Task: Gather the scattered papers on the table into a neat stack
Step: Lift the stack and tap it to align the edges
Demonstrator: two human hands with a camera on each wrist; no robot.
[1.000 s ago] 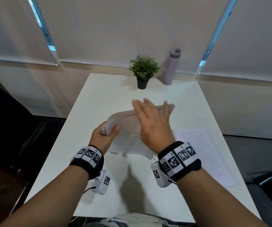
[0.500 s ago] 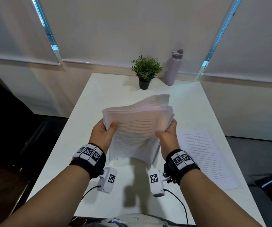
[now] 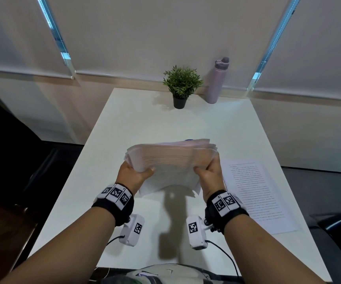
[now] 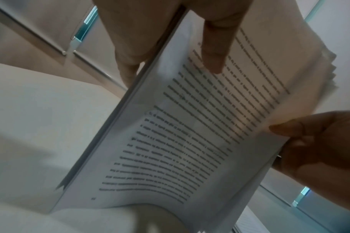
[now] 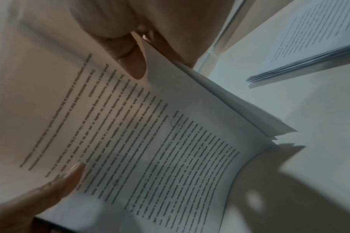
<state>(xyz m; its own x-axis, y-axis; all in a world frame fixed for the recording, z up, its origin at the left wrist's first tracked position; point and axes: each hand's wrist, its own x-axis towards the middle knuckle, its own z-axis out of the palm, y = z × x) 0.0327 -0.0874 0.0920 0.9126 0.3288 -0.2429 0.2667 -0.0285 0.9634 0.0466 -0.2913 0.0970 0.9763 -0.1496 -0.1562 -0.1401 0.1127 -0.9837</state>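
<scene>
A bundle of printed papers (image 3: pixel 171 163) is held upright over the middle of the white table (image 3: pixel 145 124). My left hand (image 3: pixel 136 175) grips its left edge and my right hand (image 3: pixel 207 174) grips its right edge, thumbs on the near face. The sheets' top edges are fanned and uneven. In the left wrist view the bundle (image 4: pixel 190 126) bows, and its lower edge curls close to the tabletop. In the right wrist view my thumb lies on the printed page (image 5: pixel 160 149). A second, flat stack of papers (image 3: pixel 257 193) lies on the table to the right.
A small potted plant (image 3: pixel 181 87) and a lilac bottle (image 3: pixel 216 80) stand at the table's far edge. Dark chairs sit off the left side (image 3: pixel 5 160) and the right side (image 3: pixel 339 222). Window blinds hang behind the table.
My right hand, hovering flat over the bundle a second ago, has come down and taken hold of its right edge. The bundle now stands upright between both hands.
</scene>
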